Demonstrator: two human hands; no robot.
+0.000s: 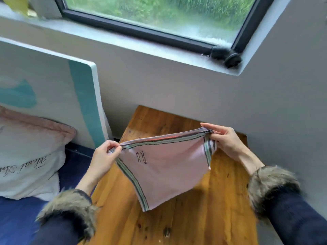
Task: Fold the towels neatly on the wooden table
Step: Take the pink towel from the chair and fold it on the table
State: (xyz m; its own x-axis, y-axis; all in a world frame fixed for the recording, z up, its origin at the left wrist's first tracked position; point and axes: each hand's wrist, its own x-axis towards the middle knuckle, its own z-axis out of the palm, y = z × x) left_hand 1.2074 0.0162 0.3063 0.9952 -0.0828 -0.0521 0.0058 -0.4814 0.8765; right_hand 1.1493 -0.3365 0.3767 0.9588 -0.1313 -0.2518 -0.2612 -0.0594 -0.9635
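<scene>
Here, orange-brown wooden plank tabletop (pixel 221 200) fills lower centre, butting grey wall at 12 o'clock. White pillow with script lettering (pixel 26 165) on blue bed at 9 o'clock. Pink square cloth towel with striped border (pixel 164 170) held in air above tabletop, top edge stretched taut, lower corner hanging toward 6 o'clock. Left hand (pixel 104 158) grip pinches towel's 9 o'clock corner; right hand (pixel 224 138) grip pinches 2 o'clock corner. Fur-cuffed dark sleeves on both wrists.
</scene>
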